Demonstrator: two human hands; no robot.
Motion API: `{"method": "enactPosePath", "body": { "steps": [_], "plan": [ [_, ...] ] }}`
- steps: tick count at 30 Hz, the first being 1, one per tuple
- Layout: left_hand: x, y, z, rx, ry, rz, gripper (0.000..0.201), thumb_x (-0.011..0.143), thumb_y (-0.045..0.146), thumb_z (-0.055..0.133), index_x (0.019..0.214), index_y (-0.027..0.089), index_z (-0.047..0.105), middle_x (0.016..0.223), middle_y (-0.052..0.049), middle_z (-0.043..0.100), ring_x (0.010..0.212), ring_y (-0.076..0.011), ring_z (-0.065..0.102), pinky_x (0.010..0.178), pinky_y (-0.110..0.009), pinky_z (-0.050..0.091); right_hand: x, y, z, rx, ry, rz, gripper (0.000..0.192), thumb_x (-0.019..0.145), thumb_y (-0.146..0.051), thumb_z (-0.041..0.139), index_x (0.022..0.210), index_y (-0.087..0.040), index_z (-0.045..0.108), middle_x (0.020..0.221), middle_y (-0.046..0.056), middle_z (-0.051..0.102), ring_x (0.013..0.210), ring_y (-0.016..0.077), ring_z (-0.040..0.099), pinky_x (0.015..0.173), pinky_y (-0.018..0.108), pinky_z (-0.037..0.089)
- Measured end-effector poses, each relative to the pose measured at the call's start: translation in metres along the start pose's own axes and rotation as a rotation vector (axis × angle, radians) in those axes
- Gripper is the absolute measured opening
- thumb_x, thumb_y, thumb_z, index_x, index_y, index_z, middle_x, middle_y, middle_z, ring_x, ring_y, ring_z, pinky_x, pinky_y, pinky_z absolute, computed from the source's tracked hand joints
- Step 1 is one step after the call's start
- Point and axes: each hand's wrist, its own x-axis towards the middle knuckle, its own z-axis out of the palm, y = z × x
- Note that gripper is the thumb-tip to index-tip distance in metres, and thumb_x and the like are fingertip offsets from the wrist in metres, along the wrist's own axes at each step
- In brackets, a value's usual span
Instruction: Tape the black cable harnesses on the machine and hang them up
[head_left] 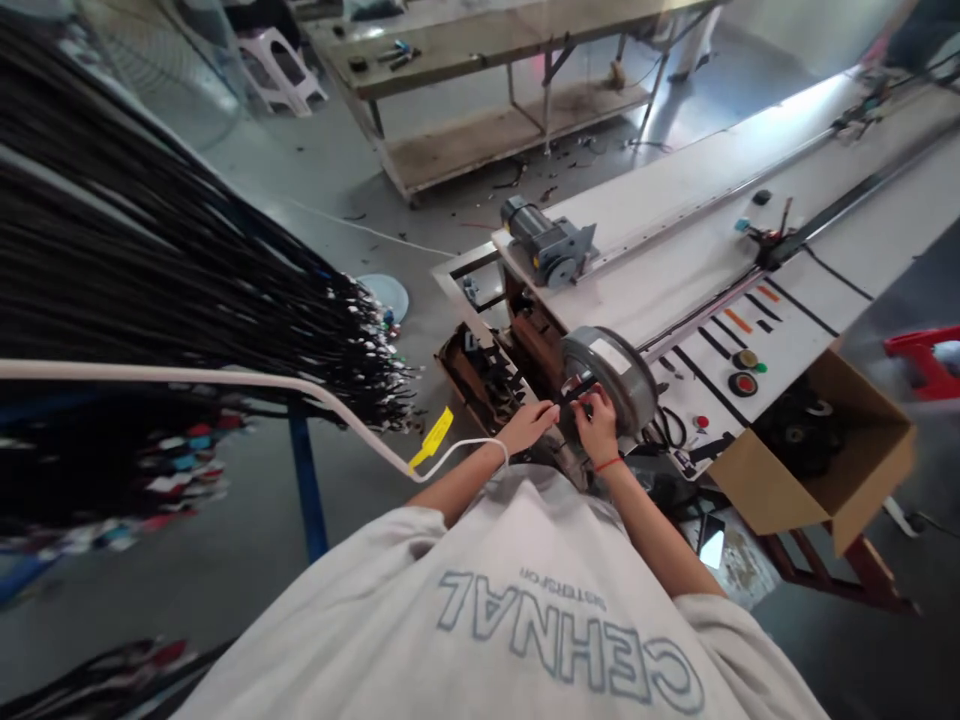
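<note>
My left hand (529, 426) reaches in from the left with its fingers together, at a small dark part beside the grey round machine housing (621, 375). Just right of it, my right hand (598, 424), a red string at the wrist, has its fingers bent in a pinch over the same dark spot. What the fingers of either hand hold is too small and dark to name. The housing sits at the near end of a long white workbench (660, 240). A white cord (367, 435) with a yellow tag (433, 437) runs to my left wrist.
Black cables (225, 260) hang in a thick bundle at left, near a blue post (307, 480). A grey motor (547, 240) sits on the bench. At right stand an open cardboard box (874, 445) and a red push button (742, 383). A table (480, 60) is behind.
</note>
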Motion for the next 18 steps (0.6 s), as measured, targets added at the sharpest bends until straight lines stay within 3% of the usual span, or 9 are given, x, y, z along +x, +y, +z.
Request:
{"method": "enactPosePath", "body": {
  "steps": [6,10,14,18],
  "plan": [
    [0.001,-0.001,-0.002,-0.025,0.011,0.023,0.041,0.093,0.047,0.033,0.073,0.017,0.052,0.063,0.003,0.046,0.062,-0.012,0.043,0.062,-0.025,0.035,0.007,-0.009,-0.007,-0.141,-0.084,-0.026,0.005,0.077,-0.024,0.055,0.08,-0.02,0.053,0.093,0.011,0.059,0.097,0.0269,0.055,0.089,0.041,0.044],
    [0.001,-0.001,-0.004,-0.054,0.01,0.044,0.04,0.094,0.046,0.034,0.075,0.017,0.053,0.063,0.002,0.047,0.065,-0.0122,0.045,0.063,-0.024,0.036,0.001,-0.014,-0.011,-0.11,-0.002,-0.091,0.009,0.085,-0.024,0.045,0.079,-0.021,0.051,0.09,0.01,0.059,0.089,0.023,0.056,0.082,0.037,0.045],
    [0.001,-0.001,-0.004,-0.076,0.011,0.047,0.037,0.094,0.043,0.036,0.076,0.016,0.055,0.062,0.003,0.048,0.064,-0.0123,0.045,0.064,-0.024,0.036,-0.003,-0.017,-0.012,-0.103,-0.022,-0.009,0.016,0.089,-0.033,0.041,0.079,-0.021,0.047,0.072,0.005,0.056,0.065,0.0194,0.052,0.066,0.033,0.044],
    [0.005,-0.006,0.0,-0.086,0.007,0.033,0.034,0.094,0.038,0.037,0.075,0.016,0.055,0.064,0.002,0.051,0.064,-0.0123,0.047,0.065,-0.024,0.037,0.005,-0.027,-0.012,-0.2,-0.067,0.048,0.014,0.084,-0.035,0.045,0.081,-0.022,0.046,0.066,0.002,0.054,0.061,0.0191,0.051,0.065,0.032,0.043]
  ]
}}
